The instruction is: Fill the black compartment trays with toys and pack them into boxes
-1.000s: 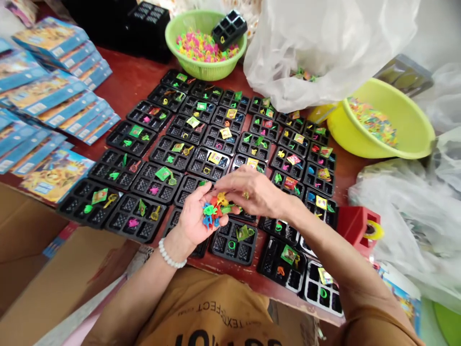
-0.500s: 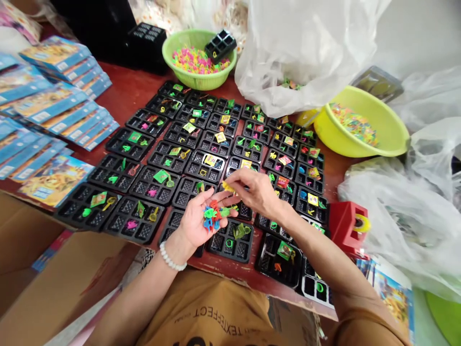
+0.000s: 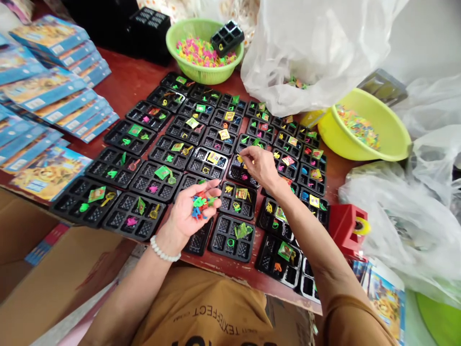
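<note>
Nearest, the left hand (image 3: 180, 214) lies palm up, its fingers slightly curled around a heap of small plastic figures (image 3: 201, 204), red, green and blue; cupping them like this presumably stops them spilling and leaves each easy to pick. A pale bead bracelet (image 3: 163, 252) circles that wrist. The hands are well apart from each other. Farther in, the right hand (image 3: 261, 166) reaches down over a black tray (image 3: 234, 170), fingertips bunched at a yellow piece (image 3: 239, 158) by its upper left compartment (whether pinched or just released, I cannot tell).

The other trays stand close together in rows across the red worktop (image 3: 241, 274), probably so that every compartment lies exposed and within reach. To the right, a red tape dispenser (image 3: 343, 228) sits beside the rows. Beyond, a yellow basin (image 3: 394, 142) and a green basket (image 3: 205, 75) of loose pieces stand at the far edges, likely leaving the middle to the trays.
</note>
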